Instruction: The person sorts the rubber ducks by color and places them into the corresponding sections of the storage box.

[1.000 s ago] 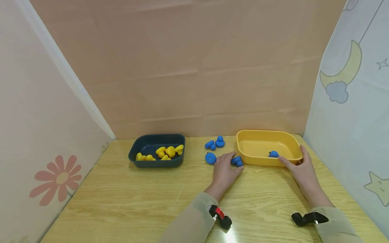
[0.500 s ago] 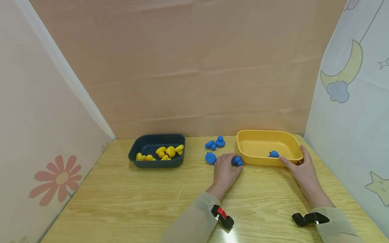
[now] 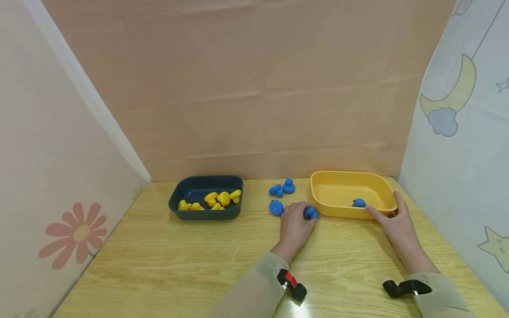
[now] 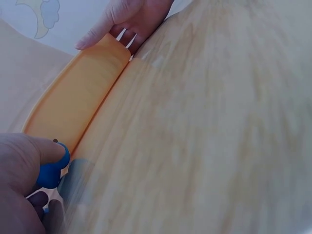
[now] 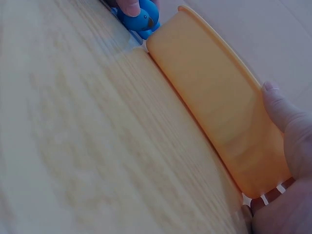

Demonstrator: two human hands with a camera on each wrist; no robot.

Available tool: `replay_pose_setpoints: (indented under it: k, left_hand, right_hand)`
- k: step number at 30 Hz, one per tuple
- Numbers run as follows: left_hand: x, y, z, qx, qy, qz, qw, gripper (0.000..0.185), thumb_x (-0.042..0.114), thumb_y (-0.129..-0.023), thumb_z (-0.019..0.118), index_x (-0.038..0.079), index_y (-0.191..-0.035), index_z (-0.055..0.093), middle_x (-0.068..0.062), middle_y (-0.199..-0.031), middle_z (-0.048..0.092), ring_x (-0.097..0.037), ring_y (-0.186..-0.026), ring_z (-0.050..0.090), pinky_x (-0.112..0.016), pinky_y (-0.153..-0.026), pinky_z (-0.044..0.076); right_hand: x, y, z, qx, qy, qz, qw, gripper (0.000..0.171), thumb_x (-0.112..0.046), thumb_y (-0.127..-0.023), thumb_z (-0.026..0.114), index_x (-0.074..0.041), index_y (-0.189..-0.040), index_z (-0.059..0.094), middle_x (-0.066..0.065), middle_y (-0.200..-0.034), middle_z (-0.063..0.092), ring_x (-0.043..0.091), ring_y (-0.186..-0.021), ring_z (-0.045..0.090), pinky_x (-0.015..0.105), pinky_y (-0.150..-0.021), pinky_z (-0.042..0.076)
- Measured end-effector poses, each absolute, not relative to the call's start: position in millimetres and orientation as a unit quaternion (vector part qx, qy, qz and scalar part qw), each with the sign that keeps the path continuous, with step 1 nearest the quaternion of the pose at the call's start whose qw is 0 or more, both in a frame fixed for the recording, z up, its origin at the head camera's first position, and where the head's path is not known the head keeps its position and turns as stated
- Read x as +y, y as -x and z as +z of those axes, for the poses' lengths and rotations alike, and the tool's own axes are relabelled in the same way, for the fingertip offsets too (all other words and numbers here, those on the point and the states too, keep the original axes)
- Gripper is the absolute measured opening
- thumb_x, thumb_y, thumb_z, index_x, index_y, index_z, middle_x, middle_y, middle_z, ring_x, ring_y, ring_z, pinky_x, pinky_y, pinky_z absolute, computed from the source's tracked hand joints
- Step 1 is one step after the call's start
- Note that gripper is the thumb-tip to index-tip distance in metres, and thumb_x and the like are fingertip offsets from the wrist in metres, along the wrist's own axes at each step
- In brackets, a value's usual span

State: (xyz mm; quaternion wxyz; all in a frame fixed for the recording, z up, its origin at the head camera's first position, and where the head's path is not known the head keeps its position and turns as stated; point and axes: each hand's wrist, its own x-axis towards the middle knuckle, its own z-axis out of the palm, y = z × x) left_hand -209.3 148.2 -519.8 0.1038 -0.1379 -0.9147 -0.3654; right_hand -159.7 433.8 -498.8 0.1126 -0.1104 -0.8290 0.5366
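My left hand (image 3: 295,226) pinches a blue rubber duck (image 3: 311,212) on the table, beside the yellow bin's (image 3: 350,213) left front corner. In the right wrist view this duck (image 5: 138,18) shows its dark beak, with fingertips on top of it. Gripping the bin's right front corner, my right hand (image 3: 399,229) has its thumb on the rim and its other fingers around the outside. One blue duck (image 3: 359,202) lies inside the bin. Just left of my left hand is another blue duck (image 3: 276,207), with two more blue ducks (image 3: 288,186) behind.
A dark blue bin (image 3: 207,215) with several yellow ducks (image 3: 224,198) stands on the left of the wooden table (image 3: 167,260). A brown backdrop (image 3: 254,97) rises behind, and a patterned white panel (image 3: 457,176) closes off the right side.
My left hand's fingers have drawn in slightly around the blue duck beside the yellow bin. My right hand keeps its place on the bin's corner.
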Motion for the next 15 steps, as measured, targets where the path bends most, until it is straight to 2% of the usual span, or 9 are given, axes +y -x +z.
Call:
replay_pose_setpoints:
  k: [6, 15]
  left_hand:
    - [145.3, 207.6, -518.8, -0.900, 0.139, -0.400, 0.102, 0.033, 0.030, -0.100, 0.087, 0.022, -0.130, 0.076, 0.008, -0.124, 0.072, -0.019, -0.122, 0.060, -0.036, -0.110, 0.049]
    - [141.2, 203.1, -515.0, -0.877, 0.132, -0.451, 0.097, 0.030, 0.027, -0.099, 0.087, 0.020, -0.126, 0.077, 0.010, -0.118, 0.072, -0.017, -0.117, 0.061, -0.035, -0.104, 0.053]
  right_hand:
    - [435.0, 160.8, -500.3, -0.828, 0.107, 0.538, 0.115, 0.116, -0.048, -0.108, 0.070, -0.016, -0.175, -0.018, 0.024, -0.181, -0.012, 0.050, -0.165, 0.001, 0.063, -0.132, 0.005]
    - [434.3, 159.0, -499.8, -0.829, 0.109, 0.537, 0.113, 0.116, -0.049, -0.108, 0.070, -0.015, -0.175, -0.019, 0.025, -0.181, -0.012, 0.051, -0.165, 0.001, 0.065, -0.132, 0.005]
